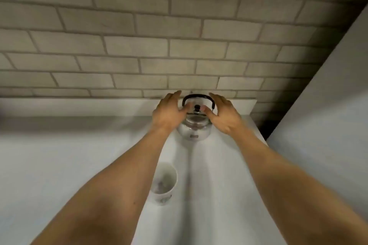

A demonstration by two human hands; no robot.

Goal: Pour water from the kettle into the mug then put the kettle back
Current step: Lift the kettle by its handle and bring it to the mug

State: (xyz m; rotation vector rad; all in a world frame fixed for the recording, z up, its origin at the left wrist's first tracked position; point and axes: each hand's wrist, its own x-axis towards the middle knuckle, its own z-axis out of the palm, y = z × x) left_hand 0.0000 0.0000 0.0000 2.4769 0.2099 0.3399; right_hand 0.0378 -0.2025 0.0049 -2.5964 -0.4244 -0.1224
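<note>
A shiny steel kettle (196, 128) with a black arched handle and a black lid knob stands upright at the back of the white counter (79, 165), close to the wall. My left hand (169, 113) is at the kettle's left side and my right hand (224, 115) at its right side, fingers spread, both thumbs near the lid knob. Neither hand has closed around the kettle. A white mug (164, 182) stands upright nearer to me, between my forearms, partly hidden by my left forearm.
A grey brick-pattern wall (159, 36) rises right behind the counter. A tall white panel (328, 115) stands at the right, close to my right arm. A raised white ledge (79, 106) runs along the counter's back.
</note>
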